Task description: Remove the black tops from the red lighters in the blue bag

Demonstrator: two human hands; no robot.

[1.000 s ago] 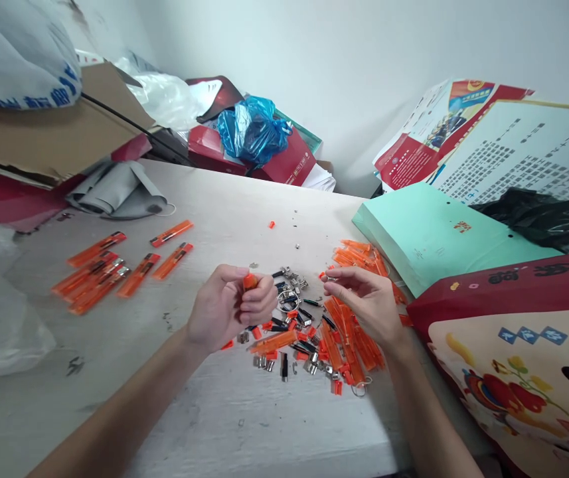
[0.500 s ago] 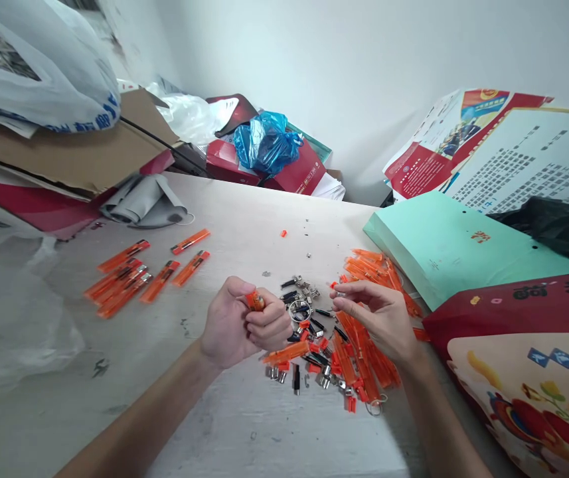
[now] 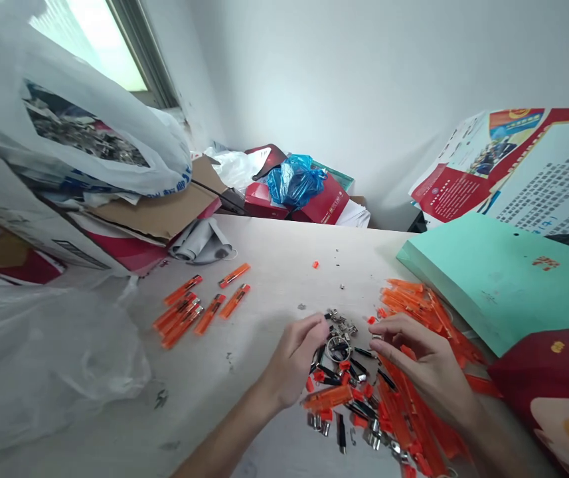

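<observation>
My left hand (image 3: 297,358) is closed in a fist at the left edge of a pile of lighter parts, thumb and forefinger together. The orange lighter it gripped a moment earlier is hidden behind the fingers. My right hand (image 3: 418,358) pinches a small silvery metal piece (image 3: 376,336) between thumb and fingertips, above the right side of the pile. Below the hands lie black slim parts (image 3: 341,433), metal caps (image 3: 374,435), small red pieces (image 3: 358,421), a metal ring (image 3: 338,349) and an orange lighter body (image 3: 327,398). More orange bodies (image 3: 408,411) lie under my right hand.
Several orange lighters with metal tops (image 3: 182,325) lie at the left. A clear plastic bag (image 3: 55,358) and a stuffed white bag (image 3: 164,143) on cardboard (image 3: 164,212) stand farther left. A mint-green box (image 3: 493,279) and a red printed bag (image 3: 553,365) border the right.
The view has turned left and up, so things sit farther right and lower. My left hand has rotated, hiding the lighter's end. My right hand still pinches the metal piece.
</observation>
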